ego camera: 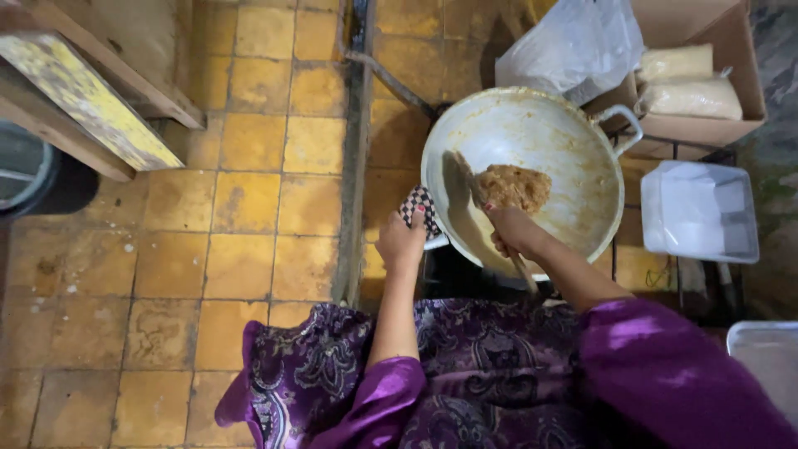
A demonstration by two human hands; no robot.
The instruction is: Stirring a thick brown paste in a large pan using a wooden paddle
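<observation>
A large pale wok (573,158) sits in front of me with a lump of brown mixture (514,186) at its middle. My right hand (512,230) is closed on the handle of a wooden spatula (474,191), whose blade lies in the wok against the mixture. My left hand (401,243) grips the wok's near-left handle through a black-and-white checked cloth (420,208). Purple sleeves cover both my arms.
An open cardboard box (715,66) with pale filled bags and a clear plastic bag (573,41) stands beyond the wok. A translucent plastic container (700,209) is to the right, a grey tray corner (769,353) lower right. Wooden planks (91,100) lie upper left on the yellow tiled floor.
</observation>
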